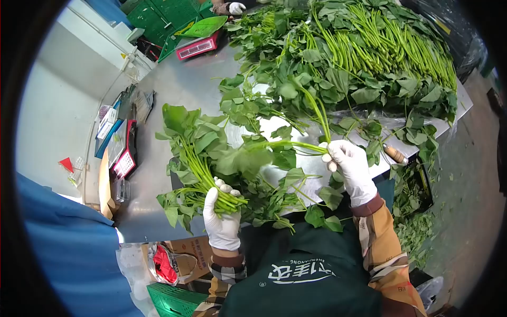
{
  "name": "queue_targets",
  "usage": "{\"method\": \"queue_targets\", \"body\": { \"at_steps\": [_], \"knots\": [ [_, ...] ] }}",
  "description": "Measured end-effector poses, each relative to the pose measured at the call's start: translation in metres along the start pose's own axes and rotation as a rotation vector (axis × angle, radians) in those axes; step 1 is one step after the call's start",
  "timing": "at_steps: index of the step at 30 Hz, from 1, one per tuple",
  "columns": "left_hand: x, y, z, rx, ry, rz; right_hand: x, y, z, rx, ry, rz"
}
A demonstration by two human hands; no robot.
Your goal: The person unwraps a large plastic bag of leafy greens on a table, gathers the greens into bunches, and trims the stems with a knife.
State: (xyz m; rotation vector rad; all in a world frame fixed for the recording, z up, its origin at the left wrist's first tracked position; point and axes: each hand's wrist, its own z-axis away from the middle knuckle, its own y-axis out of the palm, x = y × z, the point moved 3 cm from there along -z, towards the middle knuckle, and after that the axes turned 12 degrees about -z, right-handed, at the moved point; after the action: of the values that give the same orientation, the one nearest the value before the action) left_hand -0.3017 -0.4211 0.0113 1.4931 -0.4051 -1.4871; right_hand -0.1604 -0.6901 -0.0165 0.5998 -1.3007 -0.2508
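Observation:
My left hand (222, 219), in a white glove, is wrapped round a bunch of leafy green stems (198, 171), with the leaves pointing up and away from me. To the right, my gloved right hand (348, 166) pinches a few long stems (322, 119) near their cut ends; their leaves reach up and to the left, some blurred. Loose leafy stems (280, 198) lie on the metal table (153, 185) between and in front of my hands. A large pile of stems (369, 50) covers the table's far right part.
A red scale (198, 47) with a green tray stands at the back, near another person's gloved hand (236, 8). A second red scale (125, 158) is at the left edge. A wooden-handled tool (395, 154) lies at the right edge. Below is a green crate (171, 300).

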Motion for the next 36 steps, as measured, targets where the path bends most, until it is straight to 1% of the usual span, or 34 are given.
{"method": "queue_targets", "body": {
  "at_steps": [1, 3, 5, 7, 8, 9, 11, 13, 14, 15, 19, 21, 23, 24, 27, 29, 31, 33, 34, 36],
  "knots": [
    [0.001, 0.000, 0.000, -0.013, -0.009, -0.006, -0.002, 0.002, 0.001, -0.024, 0.030, -0.078],
    [0.004, 0.002, -0.001, -0.039, -0.025, -0.015, -0.011, 0.013, 0.004, -0.039, -0.018, -0.181],
    [0.011, 0.008, -0.001, -0.046, -0.038, -0.031, -0.013, 0.032, 0.010, 0.039, -0.014, -0.340],
    [0.017, 0.010, 0.001, -0.114, -0.046, -0.143, -0.017, 0.049, 0.018, 0.018, -0.057, -0.309],
    [0.021, 0.009, 0.001, -0.144, -0.054, -0.179, -0.022, 0.056, 0.021, 0.066, -0.080, -0.237],
    [0.025, 0.001, 0.001, -0.195, -0.072, -0.245, -0.016, 0.073, 0.032, 0.025, -0.046, -0.168],
    [0.033, 0.001, 0.005, -0.232, -0.088, -0.341, -0.028, 0.094, 0.041, 0.150, -0.101, -0.173],
    [0.040, 0.001, 0.007, -0.138, -0.052, -0.398, -0.032, 0.107, 0.047, 0.326, -0.195, 0.366],
    [0.041, 0.001, 0.008, -0.125, -0.048, -0.413, -0.036, 0.112, 0.047, 0.416, -0.220, 0.618],
    [0.040, 0.000, 0.010, -0.115, -0.044, -0.427, -0.033, 0.116, 0.049, 0.424, -0.178, 0.653],
    [0.042, 0.005, 0.012, -0.101, -0.039, -0.416, -0.033, 0.117, 0.046, 0.504, -0.194, 0.794],
    [0.045, 0.008, 0.012, -0.169, 0.008, -0.437, -0.034, 0.117, 0.044, 0.532, -0.191, 0.860],
    [0.044, 0.003, 0.009, -0.165, 0.001, -0.472, -0.034, 0.116, 0.041, 0.565, -0.168, 0.929],
    [0.044, 0.001, 0.008, -0.161, -0.005, -0.491, -0.035, 0.112, 0.037, 0.607, -0.155, 0.873],
    [0.042, 0.001, 0.009, -0.200, -0.006, -0.437, -0.030, 0.101, 0.012, 0.573, 0.046, 0.726],
    [0.036, -0.005, 0.008, -0.150, -0.020, -0.449, -0.024, 0.085, -0.018, 0.328, 0.107, 0.705],
    [0.032, -0.009, 0.006, -0.121, -0.020, -0.442, -0.030, 0.061, -0.056, 0.114, -0.219, 1.041],
    [0.030, -0.012, 0.005, -0.119, -0.015, -0.421, -0.042, 0.040, -0.086, -0.023, -0.408, 1.199],
    [0.029, -0.012, 0.005, -0.104, -0.012, -0.415, -0.044, 0.038, -0.093, -0.016, -0.420, 1.323],
    [0.028, -0.011, 0.006, -0.111, -0.014, -0.392, -0.049, 0.034, -0.104, -0.024, -0.407, 1.474]
  ]
}}
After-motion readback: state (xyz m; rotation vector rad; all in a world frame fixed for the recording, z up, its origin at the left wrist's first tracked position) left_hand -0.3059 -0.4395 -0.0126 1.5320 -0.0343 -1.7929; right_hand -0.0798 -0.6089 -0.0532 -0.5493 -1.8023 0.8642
